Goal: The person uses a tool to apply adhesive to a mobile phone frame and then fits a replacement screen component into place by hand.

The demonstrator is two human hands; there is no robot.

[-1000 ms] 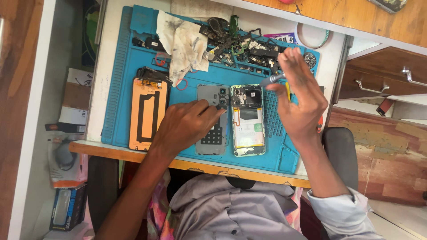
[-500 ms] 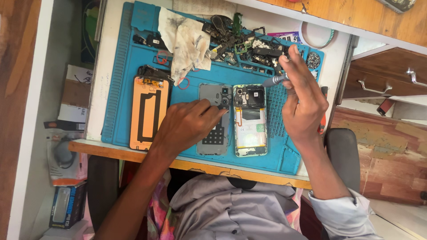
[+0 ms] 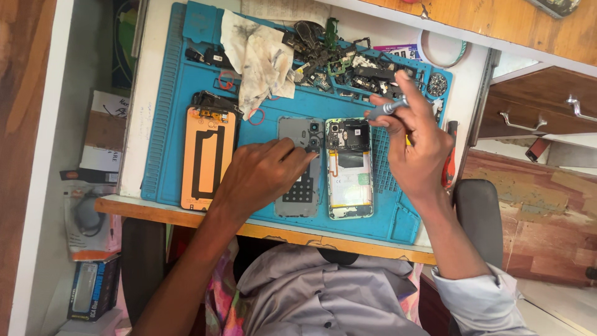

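Crowding mat (image 3: 174, 112): rag (image 3: 258, 59), parts (image 3: 348, 65), screen (image 3: 208, 152)

Phone screen panel (image 3: 208, 157), orange-backed with black frame cutout, lies face down on left of blue mat (image 3: 168, 106). Small white label (image 3: 362, 178) on the battery of the opened phone (image 3: 349, 168). Brown and white cardboard box (image 3: 102, 134) left of the desk. Black and blue box (image 3: 93, 287) at bottom left. Printed card (image 3: 398, 51) with pink and blue, top edge of mat.
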